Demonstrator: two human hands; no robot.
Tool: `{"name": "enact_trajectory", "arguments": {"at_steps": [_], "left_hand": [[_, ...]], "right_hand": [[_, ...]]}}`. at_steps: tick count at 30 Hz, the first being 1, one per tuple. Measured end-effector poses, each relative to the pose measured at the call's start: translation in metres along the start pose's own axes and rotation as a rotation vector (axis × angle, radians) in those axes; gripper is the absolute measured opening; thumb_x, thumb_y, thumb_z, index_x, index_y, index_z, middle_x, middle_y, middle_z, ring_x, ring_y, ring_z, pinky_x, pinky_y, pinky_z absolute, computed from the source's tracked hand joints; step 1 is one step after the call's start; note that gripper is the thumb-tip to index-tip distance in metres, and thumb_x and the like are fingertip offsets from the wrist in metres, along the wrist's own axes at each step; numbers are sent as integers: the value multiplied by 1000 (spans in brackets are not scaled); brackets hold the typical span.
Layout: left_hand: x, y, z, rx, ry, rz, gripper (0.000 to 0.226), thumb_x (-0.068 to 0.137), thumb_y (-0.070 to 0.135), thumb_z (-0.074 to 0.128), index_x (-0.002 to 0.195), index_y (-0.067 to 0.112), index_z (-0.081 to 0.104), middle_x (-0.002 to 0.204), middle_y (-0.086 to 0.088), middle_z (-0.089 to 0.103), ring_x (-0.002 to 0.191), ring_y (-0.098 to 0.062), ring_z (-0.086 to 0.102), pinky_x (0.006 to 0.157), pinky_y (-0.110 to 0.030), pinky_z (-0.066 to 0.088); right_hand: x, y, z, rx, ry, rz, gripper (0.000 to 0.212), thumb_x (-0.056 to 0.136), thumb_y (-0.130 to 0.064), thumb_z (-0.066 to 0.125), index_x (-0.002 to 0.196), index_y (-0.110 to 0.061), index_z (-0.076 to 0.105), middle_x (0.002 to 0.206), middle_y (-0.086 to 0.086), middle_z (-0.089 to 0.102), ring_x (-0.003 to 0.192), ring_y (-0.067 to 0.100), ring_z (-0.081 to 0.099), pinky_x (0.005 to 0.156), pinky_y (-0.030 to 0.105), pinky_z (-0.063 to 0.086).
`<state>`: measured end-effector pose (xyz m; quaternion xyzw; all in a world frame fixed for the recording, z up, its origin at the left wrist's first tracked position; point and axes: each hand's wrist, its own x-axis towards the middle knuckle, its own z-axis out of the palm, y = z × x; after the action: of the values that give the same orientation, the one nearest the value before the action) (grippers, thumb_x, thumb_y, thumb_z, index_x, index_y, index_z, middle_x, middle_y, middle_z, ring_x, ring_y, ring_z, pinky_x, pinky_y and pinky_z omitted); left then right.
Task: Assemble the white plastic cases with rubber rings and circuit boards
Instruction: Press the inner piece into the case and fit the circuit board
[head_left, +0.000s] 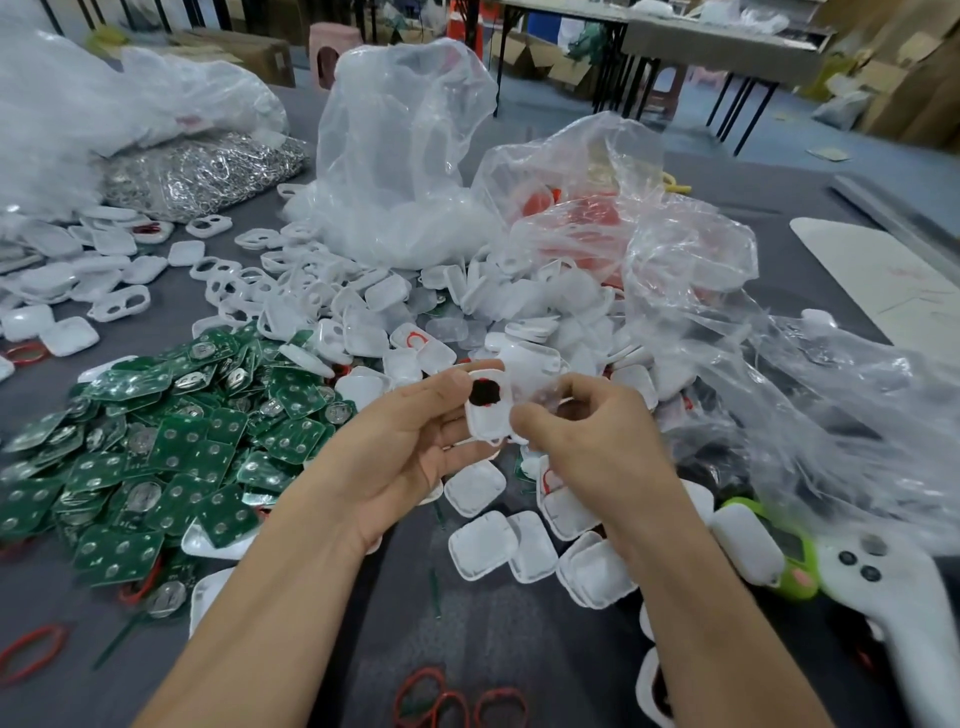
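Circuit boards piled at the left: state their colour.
Green circuit boards, with silvery round contacts; head view.

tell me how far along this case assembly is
Done: hard to count; a few closed-looking white cases lie near the hands. In hand: the left hand and right hand hold one white case between them, with a dark piece in it. Left: plenty. A big pile of green circuit boards, loose red rubber rings and many empty case halves still cover the table.

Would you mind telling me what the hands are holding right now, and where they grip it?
Both hands hold one white plastic case: the left hand by its left edge, the right hand pinching its right edge.
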<state>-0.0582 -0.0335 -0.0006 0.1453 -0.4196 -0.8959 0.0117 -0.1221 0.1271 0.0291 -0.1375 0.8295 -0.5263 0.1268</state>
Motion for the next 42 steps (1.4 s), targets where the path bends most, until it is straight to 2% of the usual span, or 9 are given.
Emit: {"name": "enact_trajectory", "arguments": {"at_steps": [2, 4, 6, 10, 15, 21, 29, 37, 42], "left_hand": [[0, 1, 0, 5, 5, -12, 42, 87, 26, 61, 123, 8, 70, 121, -14, 74, 98, -21, 74, 93, -38, 57], [0, 2, 1, -9, 10, -21, 42, 87, 25, 61, 123, 8, 70, 119, -13, 75, 95, -19, 75, 93, -37, 56], [-1, 2, 2, -12, 9, -24, 42, 86, 25, 60, 124, 8, 70, 120, -14, 74, 96, -20, 75, 93, -37, 56], [-2, 2, 1, -30, -18, -25, 43, 85, 24, 62, 125, 9, 69, 122, -12, 74, 99, -19, 75, 91, -35, 59], [-3, 2, 1, -114, -60, -16, 56, 80, 8, 71, 135, 9, 62, 130, -16, 70, 106, -25, 74, 91, -36, 61], [-1, 0, -1, -149, -79, 3, 47, 81, 5, 69, 128, 9, 69, 138, -22, 63, 117, -30, 69, 88, -36, 61], [1, -2, -3, -111, -105, -6, 44, 81, 6, 71, 125, 11, 72, 127, -17, 70, 110, -26, 72, 84, -34, 61], [1, -2, -2, -111, -106, -5, 45, 78, 0, 73, 123, 7, 74, 125, -19, 67, 107, -27, 73, 82, -36, 62], [0, -3, 0, -100, -124, 4, 47, 77, 0, 73, 124, 6, 71, 117, -16, 73, 104, -25, 74, 82, -35, 62]], "right_hand": [[3, 0, -4, 111, -17, -4, 26, 66, -50, 77, 87, -35, 76, 71, -11, 72, 62, 8, 64, 61, 30, 54], [5, 0, -6, 237, -7, -14, 3, 80, -33, 79, 83, -33, 79, 72, -8, 73, 59, 5, 60, 60, 24, 48], [8, 3, -7, 210, 33, -39, 19, 82, -15, 80, 78, -34, 80, 70, -6, 74, 56, 5, 60, 62, 27, 49], [6, 1, -8, 234, 115, -4, 9, 71, -26, 83, 73, -34, 80, 68, -7, 75, 65, 11, 70, 68, 36, 61], [6, 2, -1, 453, 140, 22, 22, 81, -8, 82, 65, -21, 80, 47, -12, 59, 40, 2, 49, 45, 12, 40], [3, 3, 8, 402, 75, -51, 12, 82, -9, 82, 75, -19, 82, 57, -4, 68, 46, 5, 51, 49, 17, 43], [-3, 4, 14, 69, 261, -210, 16, 78, -25, 85, 79, -38, 76, 66, -15, 73, 59, 9, 67, 55, 19, 53], [3, 2, 13, 427, 153, -37, 29, 84, -10, 81, 67, -33, 79, 68, -5, 75, 64, 6, 69, 65, 19, 55], [3, 4, 16, 481, 107, 20, 29, 86, -12, 80, 66, -33, 79, 68, -5, 75, 58, 6, 67, 50, 17, 49]]}}
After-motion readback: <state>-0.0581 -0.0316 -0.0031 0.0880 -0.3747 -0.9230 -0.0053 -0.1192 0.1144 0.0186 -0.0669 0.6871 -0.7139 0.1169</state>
